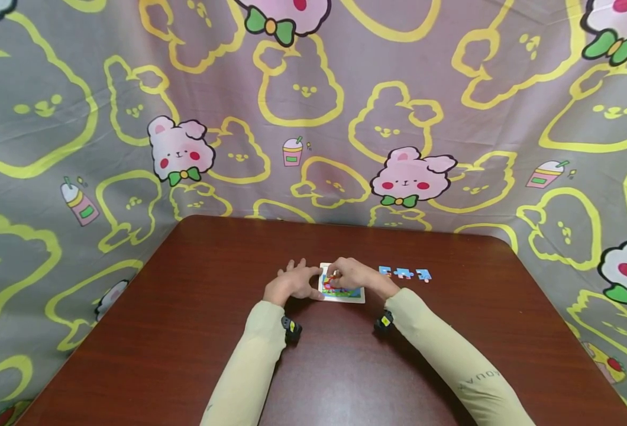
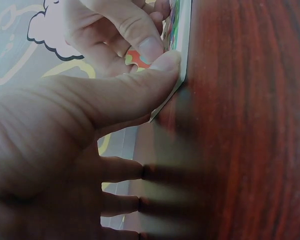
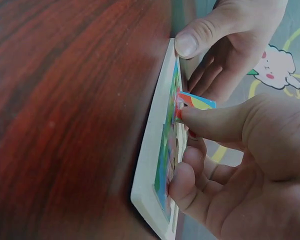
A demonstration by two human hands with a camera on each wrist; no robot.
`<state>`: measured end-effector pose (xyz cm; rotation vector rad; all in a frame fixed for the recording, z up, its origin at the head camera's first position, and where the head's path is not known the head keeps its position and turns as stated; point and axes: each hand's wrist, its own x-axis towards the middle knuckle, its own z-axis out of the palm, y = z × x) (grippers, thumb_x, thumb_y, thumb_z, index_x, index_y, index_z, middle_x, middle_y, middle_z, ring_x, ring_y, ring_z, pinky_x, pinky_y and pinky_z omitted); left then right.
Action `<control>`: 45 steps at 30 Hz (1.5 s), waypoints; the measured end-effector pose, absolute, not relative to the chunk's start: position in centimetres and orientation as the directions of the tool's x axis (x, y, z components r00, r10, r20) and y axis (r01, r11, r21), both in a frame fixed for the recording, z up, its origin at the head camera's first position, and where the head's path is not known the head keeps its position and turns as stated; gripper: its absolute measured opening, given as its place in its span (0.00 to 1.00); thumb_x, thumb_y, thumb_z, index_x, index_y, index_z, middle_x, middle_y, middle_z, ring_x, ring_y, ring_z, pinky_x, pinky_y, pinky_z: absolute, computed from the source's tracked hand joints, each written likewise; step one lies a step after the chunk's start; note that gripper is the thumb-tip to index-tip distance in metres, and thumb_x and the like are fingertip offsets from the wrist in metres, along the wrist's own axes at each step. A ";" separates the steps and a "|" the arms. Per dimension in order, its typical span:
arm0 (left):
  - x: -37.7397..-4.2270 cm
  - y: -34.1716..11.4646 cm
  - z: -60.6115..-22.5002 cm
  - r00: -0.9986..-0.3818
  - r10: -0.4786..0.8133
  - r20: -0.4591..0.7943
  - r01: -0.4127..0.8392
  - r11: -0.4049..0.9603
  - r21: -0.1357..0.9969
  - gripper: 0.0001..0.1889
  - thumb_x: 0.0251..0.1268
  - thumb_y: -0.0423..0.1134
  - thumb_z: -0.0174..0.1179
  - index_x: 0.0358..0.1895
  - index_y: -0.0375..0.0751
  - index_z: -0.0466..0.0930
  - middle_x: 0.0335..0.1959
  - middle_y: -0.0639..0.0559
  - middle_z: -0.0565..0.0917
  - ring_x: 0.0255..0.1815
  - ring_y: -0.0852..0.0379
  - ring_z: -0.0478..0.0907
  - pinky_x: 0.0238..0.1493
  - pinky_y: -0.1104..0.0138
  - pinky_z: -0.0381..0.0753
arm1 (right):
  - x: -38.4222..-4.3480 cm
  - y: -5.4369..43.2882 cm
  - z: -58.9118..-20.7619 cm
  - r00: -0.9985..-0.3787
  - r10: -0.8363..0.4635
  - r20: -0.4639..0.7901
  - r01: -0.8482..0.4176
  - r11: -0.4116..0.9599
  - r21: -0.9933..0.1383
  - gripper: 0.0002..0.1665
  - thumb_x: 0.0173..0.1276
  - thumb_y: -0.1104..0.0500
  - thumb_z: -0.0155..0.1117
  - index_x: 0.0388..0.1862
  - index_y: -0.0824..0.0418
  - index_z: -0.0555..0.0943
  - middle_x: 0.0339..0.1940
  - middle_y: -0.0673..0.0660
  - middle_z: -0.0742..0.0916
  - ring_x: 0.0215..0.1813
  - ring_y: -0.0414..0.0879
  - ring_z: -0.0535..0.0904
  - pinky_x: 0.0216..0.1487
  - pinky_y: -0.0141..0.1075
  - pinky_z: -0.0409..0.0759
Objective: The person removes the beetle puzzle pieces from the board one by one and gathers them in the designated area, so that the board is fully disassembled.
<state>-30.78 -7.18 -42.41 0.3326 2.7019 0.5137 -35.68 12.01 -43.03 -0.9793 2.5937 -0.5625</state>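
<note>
A small puzzle board (image 1: 352, 299) with a white rim and a colourful picture lies on the table between both hands. My left hand (image 1: 294, 282) rests at its left side, the thumb (image 3: 188, 45) pressing on the rim and the other fingers spread on the table. Over the board, my right hand (image 1: 352, 273) pinches a jigsaw piece (image 3: 202, 102) coloured red, yellow and blue. In the right wrist view that piece stands tilted up from the picture, its lower edge at the board. The pinching fingers hide part of the piece and the picture.
Three loose blue jigsaw pieces (image 1: 404, 273) lie in a row on the table, right of the board. The brown table (image 1: 212, 278) reaches back to a patterned cloth (image 1: 228, 148). Both forearms, in pale sleeves, come in from the front.
</note>
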 end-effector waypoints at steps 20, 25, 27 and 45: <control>-30.7 -7.5 -42.5 -0.911 0.293 -0.291 0.165 0.904 0.394 0.37 0.67 0.53 0.69 0.77 0.54 0.68 0.82 0.35 0.50 0.81 0.29 0.40 0.74 0.36 0.47 | -35.8 15.7 -41.3 -0.681 -0.727 -0.092 -0.560 0.598 -0.574 0.07 0.77 0.64 0.60 0.41 0.62 0.85 0.27 0.50 0.83 0.23 0.41 0.76 0.26 0.33 0.77; -30.5 -7.5 -42.8 -0.912 0.296 -0.284 0.166 0.900 0.404 0.37 0.66 0.53 0.70 0.77 0.54 0.68 0.82 0.35 0.51 0.81 0.29 0.40 0.74 0.36 0.46 | -36.0 17.6 -41.1 -0.712 -0.695 -0.098 -0.500 0.600 -0.624 0.02 0.74 0.64 0.64 0.41 0.63 0.82 0.30 0.56 0.86 0.24 0.47 0.80 0.25 0.38 0.81; -30.4 -7.5 -42.9 -0.912 0.295 -0.284 0.166 0.900 0.402 0.37 0.66 0.53 0.70 0.77 0.54 0.68 0.82 0.35 0.51 0.81 0.29 0.40 0.74 0.36 0.47 | -36.0 18.5 -41.2 -0.730 -0.674 -0.109 -0.466 0.609 -0.642 0.02 0.73 0.64 0.65 0.41 0.62 0.81 0.30 0.58 0.86 0.25 0.48 0.81 0.26 0.39 0.81; -30.5 -7.4 -42.9 -0.908 0.302 -0.289 0.170 0.898 0.405 0.37 0.67 0.53 0.69 0.77 0.55 0.67 0.82 0.36 0.50 0.81 0.30 0.39 0.75 0.37 0.46 | -36.1 24.2 -41.7 -0.757 -0.634 -0.160 -0.393 0.637 -0.663 0.04 0.70 0.68 0.68 0.38 0.61 0.81 0.26 0.57 0.85 0.22 0.48 0.79 0.24 0.41 0.79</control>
